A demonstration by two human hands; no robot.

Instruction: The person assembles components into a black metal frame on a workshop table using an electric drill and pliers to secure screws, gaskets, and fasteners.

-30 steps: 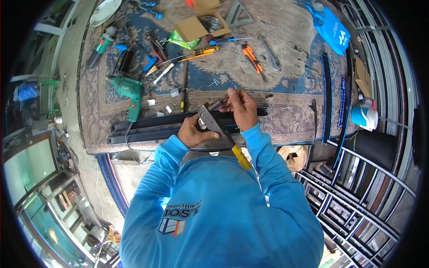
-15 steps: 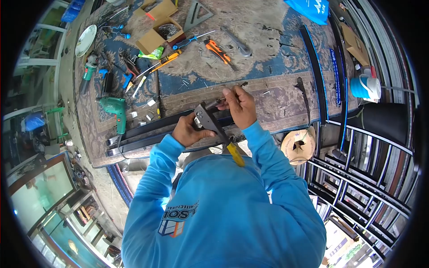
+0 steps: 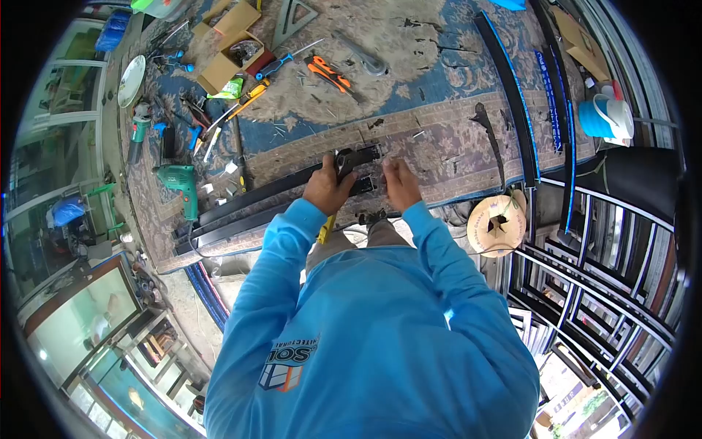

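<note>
A dark hand tool with a yellow handle, a riveter by its look, is gripped in my left hand over the ends of the black profiles. My right hand is just right of the profile ends, its fingertips pinched together; anything between them is too small to make out. Two long black profiles lie side by side on the patterned carpet, running from lower left to the middle. The yellow handle points down toward my lap.
On the carpet lie a green drill, a green grinder, orange-handled pliers, an open cardboard box and a metal triangle. Long black strips, a bucket and a round spool are at right.
The tool has swung from between my hands to upright under my left hand, over the profile ends. My right hand has come away from the tool and lowered slightly.
</note>
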